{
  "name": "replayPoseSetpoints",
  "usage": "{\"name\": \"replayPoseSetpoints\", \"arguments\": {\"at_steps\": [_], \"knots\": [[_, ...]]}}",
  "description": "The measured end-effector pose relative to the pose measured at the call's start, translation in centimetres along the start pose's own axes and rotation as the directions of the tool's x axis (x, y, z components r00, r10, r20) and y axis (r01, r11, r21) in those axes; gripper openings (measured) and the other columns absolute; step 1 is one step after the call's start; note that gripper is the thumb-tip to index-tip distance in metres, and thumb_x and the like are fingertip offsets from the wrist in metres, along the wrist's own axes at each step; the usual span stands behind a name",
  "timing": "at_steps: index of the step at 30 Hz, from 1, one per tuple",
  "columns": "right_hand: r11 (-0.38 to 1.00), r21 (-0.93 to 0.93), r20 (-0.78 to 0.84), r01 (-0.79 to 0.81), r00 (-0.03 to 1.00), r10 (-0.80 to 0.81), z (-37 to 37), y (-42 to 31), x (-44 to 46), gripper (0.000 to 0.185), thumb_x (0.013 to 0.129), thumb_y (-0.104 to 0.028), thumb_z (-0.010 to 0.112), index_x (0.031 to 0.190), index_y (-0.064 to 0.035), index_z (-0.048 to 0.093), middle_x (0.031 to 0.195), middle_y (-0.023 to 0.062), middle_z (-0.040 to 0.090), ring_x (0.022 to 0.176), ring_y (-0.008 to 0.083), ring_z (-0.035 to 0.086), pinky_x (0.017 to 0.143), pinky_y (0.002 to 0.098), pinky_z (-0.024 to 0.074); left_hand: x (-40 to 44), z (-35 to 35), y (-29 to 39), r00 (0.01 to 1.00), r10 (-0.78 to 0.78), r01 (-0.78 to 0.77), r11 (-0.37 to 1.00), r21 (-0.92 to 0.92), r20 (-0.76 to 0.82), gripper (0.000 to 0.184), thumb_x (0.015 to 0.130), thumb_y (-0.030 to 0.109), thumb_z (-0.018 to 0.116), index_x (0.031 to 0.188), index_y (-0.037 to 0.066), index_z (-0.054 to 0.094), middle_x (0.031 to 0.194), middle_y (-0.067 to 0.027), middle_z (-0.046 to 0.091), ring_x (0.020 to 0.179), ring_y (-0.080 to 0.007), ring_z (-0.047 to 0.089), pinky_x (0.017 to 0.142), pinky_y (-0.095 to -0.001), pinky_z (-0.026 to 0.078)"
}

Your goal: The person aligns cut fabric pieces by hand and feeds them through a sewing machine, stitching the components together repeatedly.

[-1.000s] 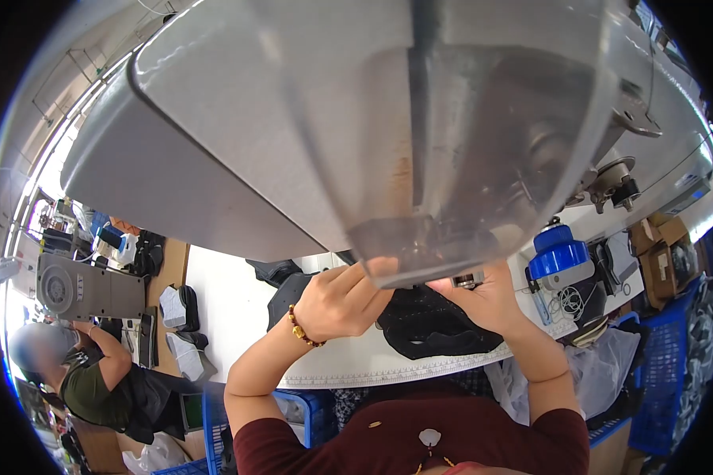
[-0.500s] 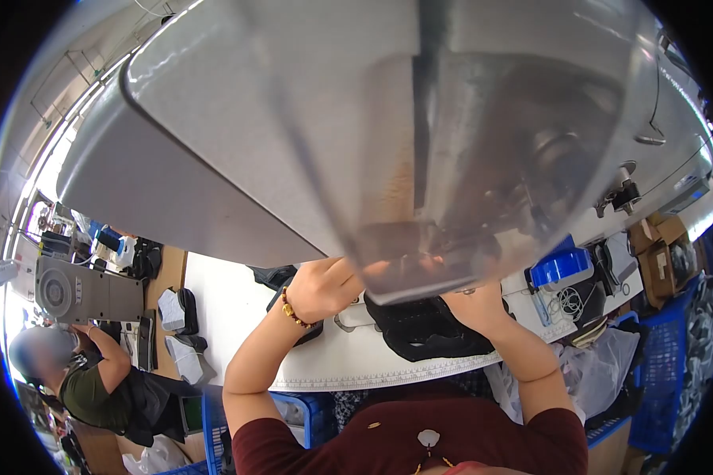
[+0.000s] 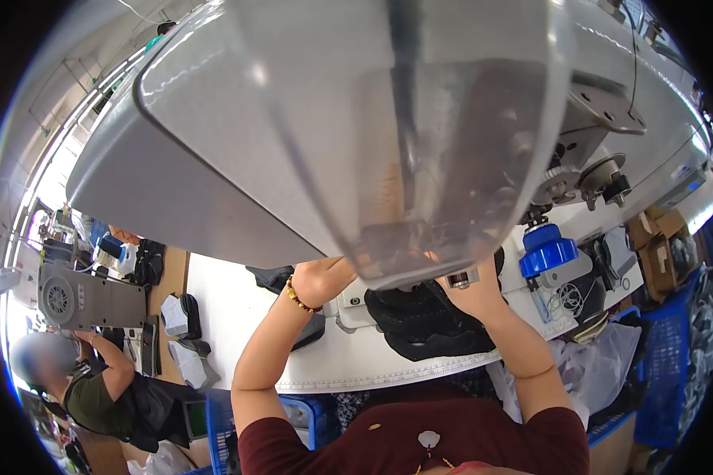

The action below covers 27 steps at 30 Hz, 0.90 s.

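A large grey sewing machine head (image 3: 214, 158) fills the upper view, with a clear guard in front. My left hand (image 3: 325, 281), a beaded bracelet at its wrist, reaches behind the guard's lower left edge; its fingers are hidden. My right hand (image 3: 473, 291) lies at the right edge of a black padded fabric piece (image 3: 428, 324), beside a small metal machine part (image 3: 461, 279); its fingertips are hidden too. The black piece rests on the white machine table (image 3: 333, 368). What either hand grips cannot be made out.
At right are a blue knob (image 3: 548, 252), coiled cord (image 3: 569, 299), a cardboard box (image 3: 661, 257) and a blue crate (image 3: 661, 380). Shoe pieces (image 3: 181, 317) lie on a wooden surface at left, near another person (image 3: 103, 380) at a grey machine. Black pieces (image 3: 271, 277) lie left of my left hand.
My left hand has moved from the black piece's left edge up behind the guard. The machine parts at right show more fully than half a second ago, as the view has shifted.
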State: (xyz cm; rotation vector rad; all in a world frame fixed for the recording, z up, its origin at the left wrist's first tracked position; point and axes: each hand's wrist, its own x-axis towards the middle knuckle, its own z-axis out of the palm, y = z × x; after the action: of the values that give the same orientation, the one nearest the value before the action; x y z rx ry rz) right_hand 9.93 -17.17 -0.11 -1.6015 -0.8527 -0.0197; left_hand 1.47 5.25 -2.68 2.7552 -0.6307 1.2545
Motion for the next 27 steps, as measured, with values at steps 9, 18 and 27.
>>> {"name": "replayPoseSetpoints", "arguments": {"at_steps": [9, 18, 27], "knots": [[0.989, 0.082, 0.245, -0.125, 0.964, 0.101, -1.6, 0.2, -0.4, 0.02, 0.077, -0.007, 0.062, 0.096, -0.0006, 0.061, 0.082, 0.0081, 0.065, 0.073, 0.0101, 0.059, 0.066, 0.0264, 0.0463, 2.5, -1.8, 2.2, 0.988, -0.153, 0.146, 0.98, -0.132, -0.039, 0.018, 0.065, 0.006, 0.075, 0.081, 0.007, 0.067, 0.077, -0.0077, 0.066, 0.064, -0.0177, 0.063, 0.053, -0.0231, 0.051], [0.994, 0.095, -0.038, -0.047, 0.998, 0.051, 0.1, 1.2, -0.5, 0.018, 0.077, -0.011, 0.067, 0.088, 0.0, 0.058, 0.077, 0.0041, 0.06, 0.069, 0.0101, 0.056, 0.063, 0.0243, 0.0441, 2.5, 0.1, 11.3, 0.455, -0.223, 0.838, -0.219, -0.499, 0.862, 0.019, 0.09, 0.019, 0.056, 0.08, 0.003, 0.06, 0.066, 0.001, 0.056, 0.053, -0.0041, 0.049, 0.047, -0.0179, 0.039], [0.665, -0.386, 0.397, 0.639, 0.766, -0.505, -0.9, 0.5, -1.0, 0.028, 0.068, -0.005, 0.062, 0.095, -0.0116, 0.066, 0.106, 0.0083, 0.059, 0.093, 0.028, 0.056, 0.079, 0.0371, 0.046, 1.0, -1.3, 6.9, 0.532, -0.318, 0.789, -0.151, -0.596, 0.785, 0.027, 0.093, 0.024, 0.05, 0.084, 0.001, 0.059, 0.068, 0.0008, 0.056, 0.057, -0.005, 0.05, 0.053, -0.0183, 0.042]]}}
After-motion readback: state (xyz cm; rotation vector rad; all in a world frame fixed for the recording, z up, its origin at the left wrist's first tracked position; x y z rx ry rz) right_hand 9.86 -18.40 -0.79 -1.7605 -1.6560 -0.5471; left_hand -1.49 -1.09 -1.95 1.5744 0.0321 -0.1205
